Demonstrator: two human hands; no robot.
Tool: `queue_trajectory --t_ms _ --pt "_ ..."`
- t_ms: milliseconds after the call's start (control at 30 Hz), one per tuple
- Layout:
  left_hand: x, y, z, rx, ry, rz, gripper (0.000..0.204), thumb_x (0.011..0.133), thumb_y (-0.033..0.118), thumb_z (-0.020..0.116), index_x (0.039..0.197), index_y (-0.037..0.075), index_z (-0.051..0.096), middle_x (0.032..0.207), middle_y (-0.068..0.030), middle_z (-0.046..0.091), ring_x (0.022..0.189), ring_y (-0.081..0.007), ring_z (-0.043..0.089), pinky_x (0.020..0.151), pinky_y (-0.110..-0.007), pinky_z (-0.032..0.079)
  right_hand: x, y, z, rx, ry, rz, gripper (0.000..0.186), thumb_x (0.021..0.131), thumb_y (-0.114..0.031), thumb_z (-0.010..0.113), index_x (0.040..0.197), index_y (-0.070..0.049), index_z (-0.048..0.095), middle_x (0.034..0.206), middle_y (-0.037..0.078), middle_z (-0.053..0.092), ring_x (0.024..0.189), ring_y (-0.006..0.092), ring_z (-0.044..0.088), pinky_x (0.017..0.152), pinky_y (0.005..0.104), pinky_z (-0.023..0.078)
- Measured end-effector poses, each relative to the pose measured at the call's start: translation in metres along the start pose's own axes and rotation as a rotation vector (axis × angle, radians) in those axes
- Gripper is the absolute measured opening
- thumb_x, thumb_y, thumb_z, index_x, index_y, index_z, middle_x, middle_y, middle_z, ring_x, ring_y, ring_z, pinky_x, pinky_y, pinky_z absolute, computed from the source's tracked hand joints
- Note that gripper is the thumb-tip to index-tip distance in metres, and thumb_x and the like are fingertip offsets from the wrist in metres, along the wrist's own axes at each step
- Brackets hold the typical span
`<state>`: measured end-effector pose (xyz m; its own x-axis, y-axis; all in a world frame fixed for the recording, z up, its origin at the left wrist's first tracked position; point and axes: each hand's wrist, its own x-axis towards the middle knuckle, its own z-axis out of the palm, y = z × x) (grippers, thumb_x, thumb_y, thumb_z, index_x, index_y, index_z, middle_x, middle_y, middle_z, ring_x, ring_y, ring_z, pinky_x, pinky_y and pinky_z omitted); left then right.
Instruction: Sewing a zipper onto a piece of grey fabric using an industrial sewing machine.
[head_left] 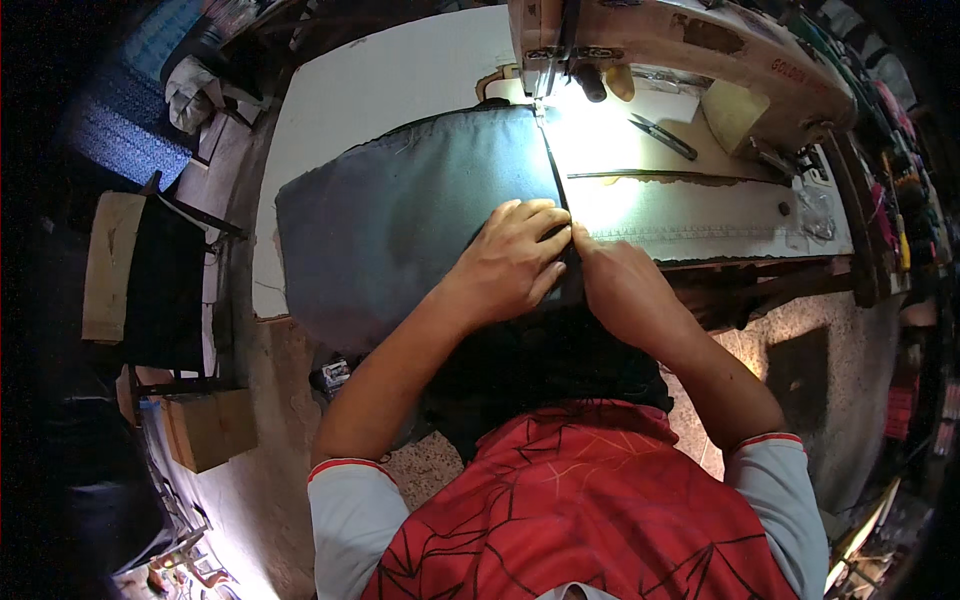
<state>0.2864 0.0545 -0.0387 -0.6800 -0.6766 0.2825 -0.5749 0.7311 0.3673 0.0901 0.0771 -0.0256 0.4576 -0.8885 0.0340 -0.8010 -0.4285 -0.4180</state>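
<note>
Item, at 9 o'clock of the hands: dark grey cloth [400, 215], spread flat over the pale worktop [330, 100], its near part hanging off the front edge toward the lap. Item, centre: left hand [512, 258], palm down, fingers extended and pressed flat on the cloth, not clenched; fingertips touch a dark seam line [553, 170]. The seam's long axis runs 12 to 6 o'clock, from the needle area straight to the two hands. Item, just beside at 3 o'clock: right hand [622, 285], knuckles up, fingers curled onto the cloth edge at the seam; whether it pinches the edge or only presses cannot be told. Both hands meet at the seam, the left slightly farther along it. Item, 12 o'clock: sewing machine [690, 45], cream, worn, lamp lit beneath. Item, 1 o'clock: small snips [662, 136] on bright worktop, well apart from either hand. Room: dim workshop, speckled floor [800, 350], wooden box [205, 428] at 8 o'clock.
</note>
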Motion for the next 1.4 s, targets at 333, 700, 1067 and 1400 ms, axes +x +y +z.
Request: queue_trajectory --t_ms 333,700,1067,1400 --pt "0.043 -0.049 -0.01 0.118 -0.02 -0.027 0.043 0.093 0.027 0.06 0.129 0.003 0.058 0.134 -0.0163 0.054 0.13 -0.0324 0.044 0.113 -0.049 0.032 0.01 -0.005 -0.006 -0.16 -0.065 -0.116 0.04 0.085 -0.002 0.051 0.118 0.021 0.053 0.064 0.022 0.065 0.058 0.0362 0.067 0.053 0.0448 0.054" --pt "0.039 -0.043 -0.008 0.018 0.08 -0.085 0.045 0.09 0.022 0.062 0.129 0.001 0.056 0.131 -0.0169 0.055 0.129 -0.0336 0.047 0.111 -0.05 0.032 0.015 0.0 -0.02 -0.168 -0.248 -0.145 0.052 0.082 -0.002 0.052 0.129 0.02 0.046 0.068 0.018 0.063 0.057 0.0328 0.064 0.051 0.0432 0.05" --pt "0.042 -0.045 -0.007 0.031 0.009 -0.144 0.05 0.089 0.02 0.062 0.133 -0.002 0.054 0.143 -0.0194 0.049 0.138 -0.0367 0.04 0.117 -0.054 0.025 0.019 0.001 -0.03 -0.217 -0.329 -0.202 0.052 0.083 -0.006 0.053 0.128 0.02 0.049 0.068 0.013 0.063 0.054 0.0254 0.063 0.049 0.0372 0.049" --pt "0.045 -0.052 -0.006 0.009 -0.024 -0.129 0.052 0.088 0.019 0.062 0.134 -0.002 0.053 0.144 -0.0198 0.048 0.14 -0.0379 0.038 0.117 -0.057 0.024 0.023 0.006 -0.03 -0.15 -0.34 -0.216 0.052 0.083 -0.005 0.053 0.127 0.021 0.049 0.068 0.014 0.062 0.058 0.0255 0.064 0.052 0.0367 0.05"
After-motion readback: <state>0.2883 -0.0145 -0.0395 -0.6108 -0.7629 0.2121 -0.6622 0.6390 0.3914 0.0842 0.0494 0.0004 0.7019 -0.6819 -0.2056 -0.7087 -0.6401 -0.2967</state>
